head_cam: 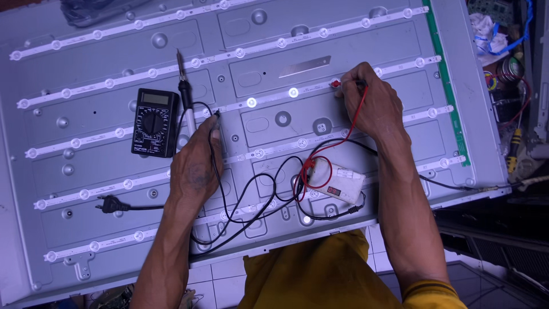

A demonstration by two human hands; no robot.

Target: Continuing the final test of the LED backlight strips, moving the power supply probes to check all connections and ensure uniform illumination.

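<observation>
- While both probes sit on the same LED strip (320, 86), keep each tip planted on its solder pad, square to the strip and not sliding toward the lenses.
- Left hand (197, 163): fingers closed in a pinch round the black probe (217, 121), tip down on the strip near the left lit LED (251, 102); best held low on the shaft for steadiness.
- Right hand (369, 100): fingers curled and pinched on the red probe (337, 83), tip touching the strip just right of the second lit LED (293, 92); wrist resting on the metal back panel (400, 57) would damp any shake.
- Two LEDs glowing between the probes, so contact judged good; worth holding light, even pressure rather than digging in.
- White tester box (337, 182) lying near the front edge with red and black leads (269, 194) looped about it; better kept slack, clear of the forearms, so no tug reaches the tips.
- Soldering iron (184, 91) lying just beside the left hand, next to the black multimeter (154, 122); whether hot, cannot tell, so knuckles best kept off it.
- Loose metal blade (306, 66) above the strip, apart from both hands; safest left away from the pads.
</observation>
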